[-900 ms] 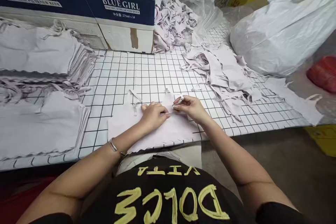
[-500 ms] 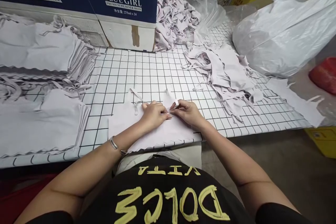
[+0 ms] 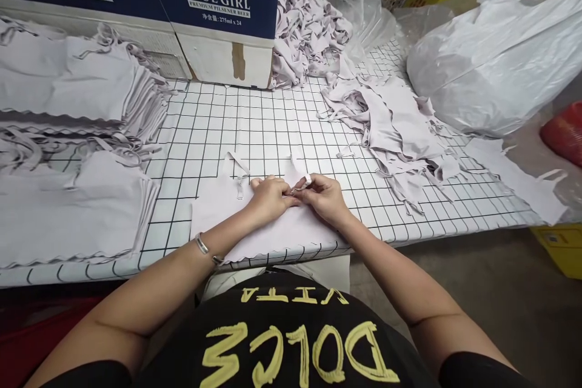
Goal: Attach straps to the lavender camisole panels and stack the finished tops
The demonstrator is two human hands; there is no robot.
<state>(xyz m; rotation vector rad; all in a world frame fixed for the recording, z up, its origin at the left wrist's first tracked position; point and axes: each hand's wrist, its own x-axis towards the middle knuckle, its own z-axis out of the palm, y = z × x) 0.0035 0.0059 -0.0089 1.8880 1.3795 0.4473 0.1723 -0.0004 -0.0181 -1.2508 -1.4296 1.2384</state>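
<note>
Where the two hands meet over the pale garment [image 3: 273,236], fingers are close-set: left hand [image 3: 271,199] rests on the fabric, thumb and forefinger narrowed to a pinch near the garment's far edge; right hand [image 3: 325,197], tips all but touching the left's, grips a small white piece [image 3: 308,180], too small to identify. Exact contact between tips hidden. Judgement: best done with the left hand keeping the fabric flat, the pinches close together and the pull light, since thin cloth likely puckers if tugged. Garment lies flat on the checked cover [image 3: 227,115], one strap [image 3: 240,191] slack at its far left. Left of garment: stacked garments [image 3: 68,206]. Beyond it: carton [image 3: 227,57]. Right of it: loose pile [image 3: 400,121], then plastic bag [image 3: 491,66].
</note>
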